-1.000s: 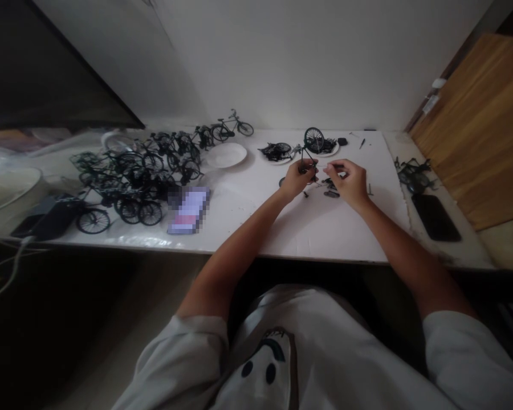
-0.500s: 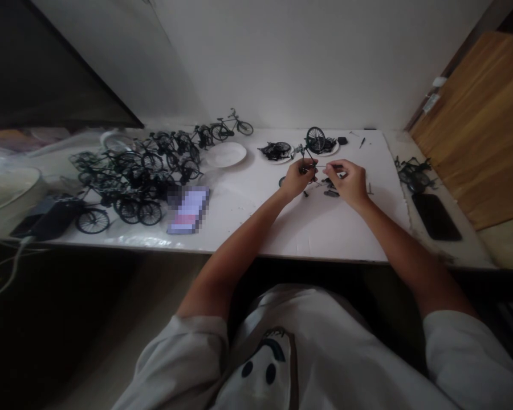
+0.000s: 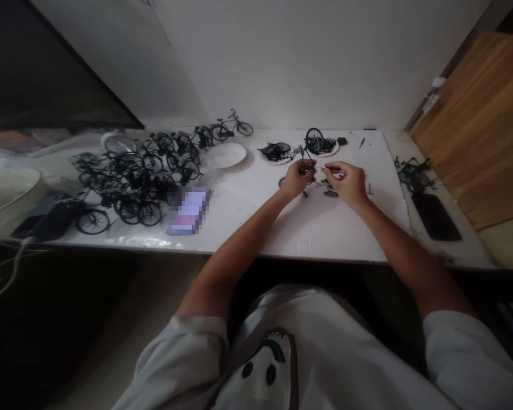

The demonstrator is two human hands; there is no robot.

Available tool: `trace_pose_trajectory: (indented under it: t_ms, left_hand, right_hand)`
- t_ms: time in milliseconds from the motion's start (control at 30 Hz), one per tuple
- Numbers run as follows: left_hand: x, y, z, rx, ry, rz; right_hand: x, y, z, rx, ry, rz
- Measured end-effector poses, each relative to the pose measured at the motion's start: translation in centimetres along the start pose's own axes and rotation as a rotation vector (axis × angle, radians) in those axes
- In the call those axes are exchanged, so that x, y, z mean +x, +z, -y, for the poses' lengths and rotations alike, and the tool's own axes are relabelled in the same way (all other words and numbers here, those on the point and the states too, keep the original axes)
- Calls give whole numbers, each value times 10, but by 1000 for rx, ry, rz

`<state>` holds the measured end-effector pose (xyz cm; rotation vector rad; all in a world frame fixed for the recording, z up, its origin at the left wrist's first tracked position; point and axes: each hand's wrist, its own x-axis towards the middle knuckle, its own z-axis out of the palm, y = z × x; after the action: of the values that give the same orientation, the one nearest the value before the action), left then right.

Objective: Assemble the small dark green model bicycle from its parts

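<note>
My left hand point(image 3: 296, 180) is closed around a small black model bicycle point(image 3: 306, 151). The bicycle is held up on end, with one spoked wheel point(image 3: 314, 140) on top and its lower part hidden by my fingers. From the right, my right hand point(image 3: 349, 182) pinches a thin rod point(image 3: 319, 167) whose tip points at the bicycle beside my left fingers. Whether the tip touches the frame cannot be made out. Small dark parts point(image 3: 330, 193) lie on the white board point(image 3: 282, 239) beneath my hands.
Many black model bicycles point(image 3: 141, 171) crowd the left side, near a lit phone point(image 3: 188, 210) and a white plate point(image 3: 226, 155). Plates of dark parts point(image 3: 276, 150) stand behind my hands. A dark phone point(image 3: 436, 217) and more bicycle pieces point(image 3: 414, 174) lie at right.
My right hand and the rod have shifted very slightly left, closer to the bicycle. The bicycle in my left hand has barely moved.
</note>
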<state>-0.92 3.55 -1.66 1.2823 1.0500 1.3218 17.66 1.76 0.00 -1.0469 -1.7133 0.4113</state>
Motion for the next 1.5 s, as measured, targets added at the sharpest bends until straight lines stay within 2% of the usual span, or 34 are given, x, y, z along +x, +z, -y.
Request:
trace_pose_trajectory:
  t_ms: [400, 567, 867, 967, 1133, 1333, 1400, 1500]
  left_hand:
    - [6, -5, 14, 99, 75, 1]
    - [5, -5, 10, 96, 81, -9]
    - [4, -7, -5, -16, -16, -56]
    - [7, -14, -9, -44, -23, -94]
    - [15, -28, -12, -60, -20, -169]
    - [15, -28, -12, -83, -37, -174]
    - [15, -26, -12, -87, -40, -180]
    - [14, -24, -12, -89, -45, -183]
  right_hand:
    - [-1, -5, 3, -76, -63, 58]
    - [0, -7, 4, -103, -101, 72]
    - [1, -8, 5, -48, -34, 52]
    - [2, -5, -2, -59, -57, 121]
    - [2, 5, -27, -183, -166, 299]
    - [1, 11, -48, -246, -179, 495]
    - [1, 12, -47, -242, -187, 513]
    - [-1, 15, -42, -240, -201, 471]
